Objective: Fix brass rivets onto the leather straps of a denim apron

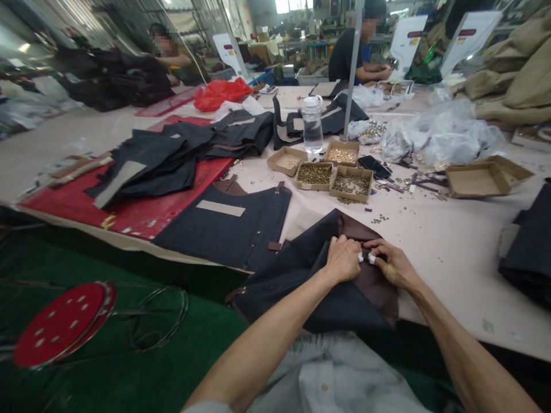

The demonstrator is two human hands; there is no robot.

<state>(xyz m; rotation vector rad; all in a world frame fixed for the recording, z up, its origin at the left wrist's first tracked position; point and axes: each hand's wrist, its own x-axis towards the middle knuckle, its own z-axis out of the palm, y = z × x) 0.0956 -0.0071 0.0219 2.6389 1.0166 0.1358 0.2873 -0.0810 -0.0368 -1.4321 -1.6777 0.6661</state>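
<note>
A dark fabric panel [297, 278] with a brown lining [379, 292] lies folded over the table's front edge, close to my body. My left hand [344, 258] is closed on its upper fold, where dark cloth meets brown. Just to the right, my right hand [391, 263] pinches the brown side with thumb and forefinger. White wrapping shows on a digit of each hand. Whether a small part sits between the fingertips is too small to tell. A second dark panel [228, 229] lies flat to the left, with a pale strip and brown tabs.
Small cardboard boxes [314, 184] of metal fittings stand beyond my hands, beside a water bottle [313, 129] and a phone [374, 166]. Dark panels [163, 155] are piled on a red board [129, 201]. A metal pole [352, 74] rises behind. A red stool [62, 324] stands lower left.
</note>
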